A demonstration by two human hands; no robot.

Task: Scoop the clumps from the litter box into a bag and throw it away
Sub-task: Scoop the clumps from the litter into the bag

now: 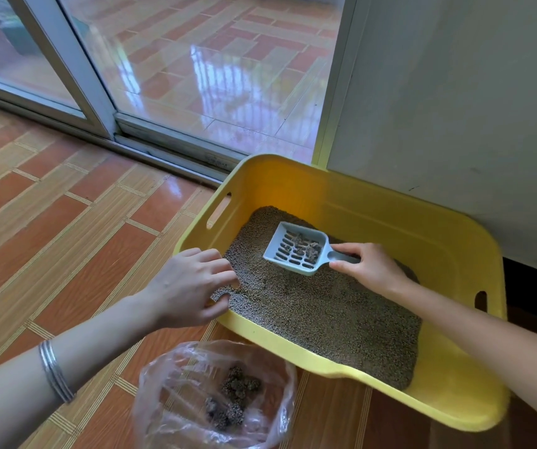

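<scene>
Right hand (369, 268) grips the scoop (296, 249), held level over the litter box (455, 228) to keep its clumps (306, 249) aboard; left hand (189, 286) clasps the box rim, likely steadying it, beside the open bag (215, 396).

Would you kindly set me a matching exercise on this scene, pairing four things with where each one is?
Things
1. blue litter scoop
2. clear plastic bag
3. left hand
4. silver bracelet

Places
A. on the left forearm
B. gripping the left rim of the yellow litter box
C. on the floor tiles in front of the box, with clumps inside
D. held by the right hand over the litter

Pairs: 1-D, 2-C, 3-B, 4-A
</scene>
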